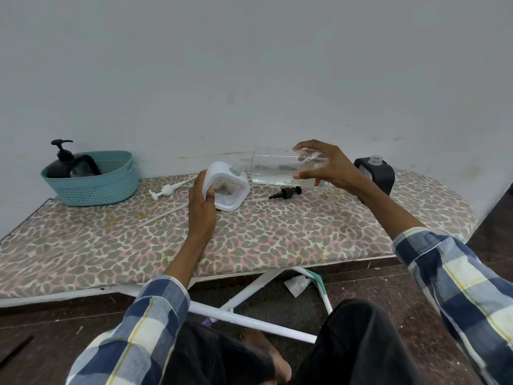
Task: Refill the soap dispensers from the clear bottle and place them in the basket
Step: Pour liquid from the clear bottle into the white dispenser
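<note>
Head view: refill in progress, judged partly done.
Basket (91, 187): at 9 o'clock; black dispenser (59, 165) inside, pump on.
White dispenser (226, 184): centre, tilted, pump off; left hand (201, 207) grips it.
Bottle (277, 168): horizontal, right hand (324, 168) clamps its base, neck touching the white dispenser's opening.
Dark dispenser (374, 176): at 3 o'clock, open, unplaced.
Pumps: white pump (165, 190), black pump (286, 192) loose on the board (277, 240).

Clear bottle (277, 168) tipped sideways at tilted white dispenser (226, 186); black dispenser (62, 165) in teal basket (94, 187).
</note>
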`<control>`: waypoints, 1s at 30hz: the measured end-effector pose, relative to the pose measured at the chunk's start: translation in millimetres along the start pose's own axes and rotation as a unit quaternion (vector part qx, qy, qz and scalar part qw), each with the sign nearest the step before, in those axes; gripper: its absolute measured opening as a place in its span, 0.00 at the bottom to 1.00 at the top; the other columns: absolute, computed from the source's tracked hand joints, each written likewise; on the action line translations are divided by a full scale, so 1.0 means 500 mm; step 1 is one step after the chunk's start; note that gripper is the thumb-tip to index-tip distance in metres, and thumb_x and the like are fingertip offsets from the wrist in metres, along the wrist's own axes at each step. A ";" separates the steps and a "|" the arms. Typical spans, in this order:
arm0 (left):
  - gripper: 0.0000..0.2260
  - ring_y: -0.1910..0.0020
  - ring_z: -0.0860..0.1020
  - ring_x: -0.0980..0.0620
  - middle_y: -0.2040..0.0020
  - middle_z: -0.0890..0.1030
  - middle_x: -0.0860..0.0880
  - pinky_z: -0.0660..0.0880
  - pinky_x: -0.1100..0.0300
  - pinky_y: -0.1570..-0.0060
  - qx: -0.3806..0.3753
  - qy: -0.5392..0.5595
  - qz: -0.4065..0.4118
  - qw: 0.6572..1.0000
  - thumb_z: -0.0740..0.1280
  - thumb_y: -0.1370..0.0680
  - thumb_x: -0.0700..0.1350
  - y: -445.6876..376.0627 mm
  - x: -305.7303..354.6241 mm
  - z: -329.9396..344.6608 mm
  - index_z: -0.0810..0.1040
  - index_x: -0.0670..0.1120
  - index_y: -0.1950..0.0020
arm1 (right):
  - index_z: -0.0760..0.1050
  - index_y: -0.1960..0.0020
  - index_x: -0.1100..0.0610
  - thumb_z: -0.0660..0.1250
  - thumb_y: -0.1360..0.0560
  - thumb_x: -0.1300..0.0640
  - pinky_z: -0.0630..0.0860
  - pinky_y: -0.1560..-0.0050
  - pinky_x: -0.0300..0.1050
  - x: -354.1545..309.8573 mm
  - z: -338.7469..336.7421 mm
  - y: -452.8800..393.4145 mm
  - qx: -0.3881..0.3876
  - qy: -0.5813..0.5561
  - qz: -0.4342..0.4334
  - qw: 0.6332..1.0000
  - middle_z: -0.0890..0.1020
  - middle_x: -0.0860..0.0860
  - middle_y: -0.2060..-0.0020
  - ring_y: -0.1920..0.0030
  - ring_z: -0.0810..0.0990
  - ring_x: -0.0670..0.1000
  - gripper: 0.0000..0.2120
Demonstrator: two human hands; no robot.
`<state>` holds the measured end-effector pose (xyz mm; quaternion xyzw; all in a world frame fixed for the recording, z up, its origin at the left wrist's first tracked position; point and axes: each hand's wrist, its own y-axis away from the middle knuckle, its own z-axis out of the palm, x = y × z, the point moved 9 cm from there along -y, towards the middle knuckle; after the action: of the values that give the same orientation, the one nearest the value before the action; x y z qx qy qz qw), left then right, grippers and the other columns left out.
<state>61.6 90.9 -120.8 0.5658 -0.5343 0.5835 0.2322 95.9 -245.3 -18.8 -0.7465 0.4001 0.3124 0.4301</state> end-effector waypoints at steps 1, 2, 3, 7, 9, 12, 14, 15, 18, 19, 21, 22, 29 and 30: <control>0.23 0.21 0.67 0.49 0.19 0.67 0.51 0.66 0.41 0.21 0.000 0.000 0.002 1.000 0.58 0.11 0.43 0.000 0.000 0.000 0.64 0.54 0.16 | 0.81 0.34 0.49 0.86 0.31 0.55 0.85 0.65 0.51 -0.001 -0.001 0.000 0.001 0.002 0.000 1.000 0.81 0.43 0.31 0.36 0.83 0.45 0.28; 0.23 0.21 0.67 0.49 0.19 0.68 0.51 0.66 0.41 0.21 0.000 0.003 0.002 1.000 0.58 0.11 0.43 0.000 0.000 0.000 0.64 0.55 0.16 | 0.82 0.34 0.49 0.86 0.31 0.55 0.85 0.65 0.51 -0.002 -0.001 -0.001 0.001 0.005 0.000 1.000 0.81 0.43 0.32 0.37 0.83 0.45 0.28; 0.23 0.21 0.67 0.50 0.19 0.68 0.51 0.66 0.41 0.21 -0.002 0.008 0.001 1.000 0.58 0.11 0.42 0.000 0.000 0.001 0.64 0.55 0.16 | 0.82 0.34 0.49 0.86 0.31 0.55 0.85 0.65 0.51 -0.002 -0.002 -0.001 0.002 0.009 -0.002 1.000 0.81 0.43 0.32 0.37 0.83 0.45 0.28; 0.24 0.21 0.67 0.50 0.19 0.67 0.51 0.65 0.42 0.20 -0.001 0.004 0.001 1.000 0.58 0.11 0.41 0.000 0.000 0.002 0.63 0.54 0.15 | 0.82 0.34 0.50 0.86 0.31 0.55 0.85 0.65 0.51 -0.005 -0.004 0.000 0.000 0.012 -0.006 1.000 0.81 0.43 0.32 0.37 0.84 0.45 0.28; 0.23 0.21 0.67 0.50 0.19 0.67 0.51 0.66 0.41 0.21 -0.001 0.010 0.000 1.000 0.58 0.11 0.42 0.000 -0.001 0.001 0.64 0.55 0.16 | 0.82 0.34 0.49 0.86 0.31 0.55 0.86 0.65 0.51 -0.004 -0.003 -0.001 0.000 0.015 -0.006 1.000 0.81 0.43 0.32 0.37 0.84 0.45 0.28; 0.23 0.21 0.67 0.50 0.19 0.68 0.51 0.66 0.40 0.21 -0.004 0.015 -0.004 1.000 0.58 0.11 0.42 0.000 -0.004 0.001 0.64 0.56 0.16 | 0.82 0.34 0.48 0.86 0.32 0.54 0.86 0.65 0.53 -0.003 -0.004 -0.002 0.000 0.016 -0.004 1.000 0.81 0.42 0.32 0.37 0.84 0.46 0.28; 0.23 0.21 0.67 0.49 0.19 0.68 0.51 0.66 0.40 0.21 -0.003 0.019 -0.004 1.000 0.58 0.11 0.42 0.001 -0.001 0.001 0.64 0.56 0.16 | 0.82 0.35 0.48 0.86 0.32 0.53 0.86 0.65 0.53 -0.003 -0.005 -0.004 0.000 0.019 -0.005 1.000 0.81 0.43 0.32 0.37 0.84 0.47 0.28; 0.23 0.21 0.67 0.49 0.19 0.67 0.51 0.66 0.42 0.21 -0.003 0.018 -0.001 1.000 0.58 0.11 0.42 0.002 0.003 0.002 0.64 0.55 0.16 | 0.82 0.35 0.48 0.87 0.32 0.53 0.86 0.65 0.54 -0.004 -0.006 -0.005 0.000 0.023 -0.005 1.000 0.81 0.44 0.32 0.37 0.84 0.47 0.28; 0.23 0.21 0.66 0.50 0.19 0.66 0.50 0.64 0.53 0.24 0.002 -0.004 0.003 1.000 0.58 0.11 0.41 0.006 0.013 0.000 0.63 0.53 0.15 | 0.82 0.35 0.48 0.87 0.32 0.53 0.87 0.65 0.55 -0.006 -0.009 -0.008 -0.001 0.030 -0.004 1.000 0.82 0.43 0.34 0.37 0.84 0.46 0.28; 0.24 0.21 0.66 0.50 0.19 0.66 0.50 0.64 0.55 0.26 0.004 -0.007 0.004 1.000 0.58 0.11 0.41 0.007 0.015 -0.001 0.63 0.53 0.15 | 0.82 0.35 0.47 0.87 0.32 0.53 0.87 0.64 0.56 -0.007 -0.009 -0.008 -0.003 0.032 -0.003 0.999 0.82 0.43 0.35 0.38 0.84 0.46 0.28; 0.24 0.21 0.66 0.50 0.18 0.66 0.50 0.65 0.53 0.24 0.001 -0.005 0.008 1.000 0.58 0.11 0.41 0.004 0.011 0.000 0.63 0.53 0.15 | 0.82 0.35 0.47 0.86 0.32 0.53 0.87 0.64 0.57 -0.008 -0.010 -0.009 -0.006 0.031 -0.004 0.999 0.82 0.43 0.34 0.38 0.84 0.46 0.28; 0.23 0.21 0.66 0.50 0.18 0.66 0.50 0.65 0.51 0.22 -0.002 0.000 0.008 1.000 0.58 0.11 0.41 0.002 0.007 0.001 0.63 0.53 0.15 | 0.82 0.35 0.48 0.86 0.32 0.53 0.87 0.64 0.56 -0.009 -0.009 -0.010 -0.007 0.030 -0.005 1.000 0.82 0.43 0.33 0.37 0.84 0.46 0.28; 0.24 0.21 0.66 0.51 0.18 0.66 0.51 0.65 0.49 0.22 -0.002 0.010 -0.006 1.000 0.58 0.11 0.40 0.002 0.003 0.002 0.63 0.54 0.15 | 0.82 0.35 0.47 0.87 0.32 0.53 0.86 0.65 0.53 -0.013 -0.012 -0.015 -0.011 0.036 -0.004 0.999 0.82 0.43 0.34 0.39 0.85 0.47 0.28; 0.24 0.21 0.66 0.51 0.18 0.66 0.51 0.65 0.49 0.22 -0.002 0.012 -0.005 1.000 0.58 0.11 0.40 0.001 0.003 0.002 0.63 0.54 0.15 | 0.82 0.35 0.46 0.87 0.32 0.53 0.86 0.65 0.54 -0.013 -0.014 -0.017 -0.011 0.040 -0.003 0.999 0.82 0.44 0.34 0.39 0.85 0.48 0.28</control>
<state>61.1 89.2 -119.9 0.5608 -0.5302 0.5878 0.2426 100.7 -246.6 -7.2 -0.7645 0.4114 0.2852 0.4062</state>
